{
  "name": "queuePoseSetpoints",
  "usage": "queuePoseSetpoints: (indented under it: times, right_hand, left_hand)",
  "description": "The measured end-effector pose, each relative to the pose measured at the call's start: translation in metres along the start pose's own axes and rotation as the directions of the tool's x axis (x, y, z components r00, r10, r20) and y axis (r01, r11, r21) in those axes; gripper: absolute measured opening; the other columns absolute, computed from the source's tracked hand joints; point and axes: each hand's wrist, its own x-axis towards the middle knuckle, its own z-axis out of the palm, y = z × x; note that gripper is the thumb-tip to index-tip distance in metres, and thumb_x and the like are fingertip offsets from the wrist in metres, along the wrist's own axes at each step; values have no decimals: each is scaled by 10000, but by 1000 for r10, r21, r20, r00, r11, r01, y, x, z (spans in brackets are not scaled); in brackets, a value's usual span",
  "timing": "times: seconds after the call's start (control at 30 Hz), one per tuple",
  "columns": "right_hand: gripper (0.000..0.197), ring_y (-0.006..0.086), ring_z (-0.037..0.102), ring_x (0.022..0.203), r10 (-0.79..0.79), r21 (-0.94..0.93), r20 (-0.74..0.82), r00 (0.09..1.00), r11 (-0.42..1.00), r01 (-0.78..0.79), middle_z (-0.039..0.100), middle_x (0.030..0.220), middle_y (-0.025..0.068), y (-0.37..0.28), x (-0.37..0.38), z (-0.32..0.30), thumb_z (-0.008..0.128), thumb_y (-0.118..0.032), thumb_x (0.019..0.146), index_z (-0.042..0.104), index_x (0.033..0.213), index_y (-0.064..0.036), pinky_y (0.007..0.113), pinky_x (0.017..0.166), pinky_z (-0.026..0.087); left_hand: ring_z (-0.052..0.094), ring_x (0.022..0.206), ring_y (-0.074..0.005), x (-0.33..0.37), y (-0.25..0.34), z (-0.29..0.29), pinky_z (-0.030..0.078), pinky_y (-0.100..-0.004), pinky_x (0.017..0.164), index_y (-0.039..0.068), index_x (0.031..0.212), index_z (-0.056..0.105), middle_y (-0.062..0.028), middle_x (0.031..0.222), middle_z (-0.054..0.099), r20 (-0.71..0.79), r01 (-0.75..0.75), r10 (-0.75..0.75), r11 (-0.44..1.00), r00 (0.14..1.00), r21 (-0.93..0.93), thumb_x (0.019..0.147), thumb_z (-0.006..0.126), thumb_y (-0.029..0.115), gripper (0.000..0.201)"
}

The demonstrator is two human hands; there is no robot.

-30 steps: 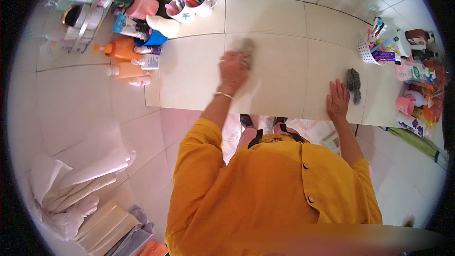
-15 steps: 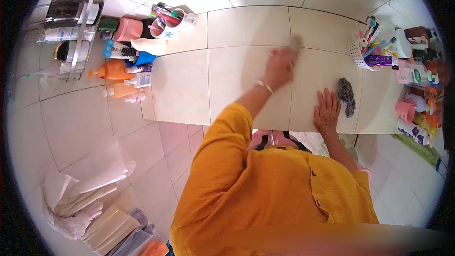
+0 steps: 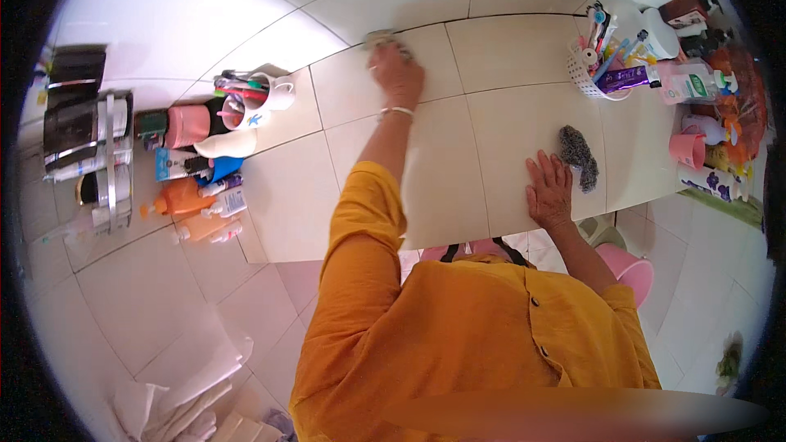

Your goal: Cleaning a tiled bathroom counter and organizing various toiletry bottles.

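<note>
My left hand [image 3: 396, 74] is closed over a small greyish-beige pad [image 3: 379, 36], pressing it on the tiled counter [image 3: 426, 155] at its far edge, where it meets the wall. The pad is blurred and mostly covered by the fingers, so its exact kind does not show. A white bracelet circles that wrist. Toward the near right of the counter, my right hand [image 3: 550, 190] lies flat with fingers stretched out and holds nothing. Just right of its fingertips rests a crumpled dark grey mesh scrubber [image 3: 579, 159].
On the left stand a white mug [image 3: 280, 95] of brushes, orange bottles [image 3: 182, 196] and a wire rack [image 3: 112, 164]. At right are a white perforated basket [image 3: 577, 74], a pink bottle [image 3: 681, 86] and a pink cup [image 3: 686, 150]. Below the counter sits a pink bucket [image 3: 634, 274].
My left hand has moved left and farther away with the pad, to the counter's back edge. The view has shifted and tilted; my right hand stays flat beside the scrubber.
</note>
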Motion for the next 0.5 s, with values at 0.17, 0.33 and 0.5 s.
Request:
queuePoseSetpoints:
  times: [0.17, 0.33, 0.5]
  right_hand:
    - [543, 330, 322, 1240, -13, 6, -22, 1000, 1000, 13, 344, 1376, 88, -2, 2, 4, 556, -224, 748, 436, 1272, -150, 532, 998, 252]
    - [562, 332, 335, 1235, 25, 36, -22, 999, 999, -24, 348, 1378, 85, -1, 1, -2, 568, -223, 734, 437, 1276, -158, 535, 997, 256]
    - [487, 326, 319, 1247, 18, 52, -13, 1000, 998, -18, 367, 1354, 105, 5, -2, -2, 555, -256, 747, 492, 1214, -132, 531, 1010, 234]
  left_hand:
    - [455, 1062, -377, -17, 96, 36, 354, -464, 919, 63, 1020, 558, -191, 1117, 511, 217, -53, 93, 982, 972, -183, 687, 567, 77, 333]
    - [454, 1059, -365, -80, 111, 31, 398, -455, 866, 75, 958, 579, -144, 1089, 520, 321, -392, 555, 802, 767, -450, 655, 572, 26, 307]
    - [524, 987, -344, -135, 114, -9, 393, -447, 893, 66, 939, 602, -163, 1033, 578, 404, -355, 738, 636, 541, -685, 660, 581, 72, 280]
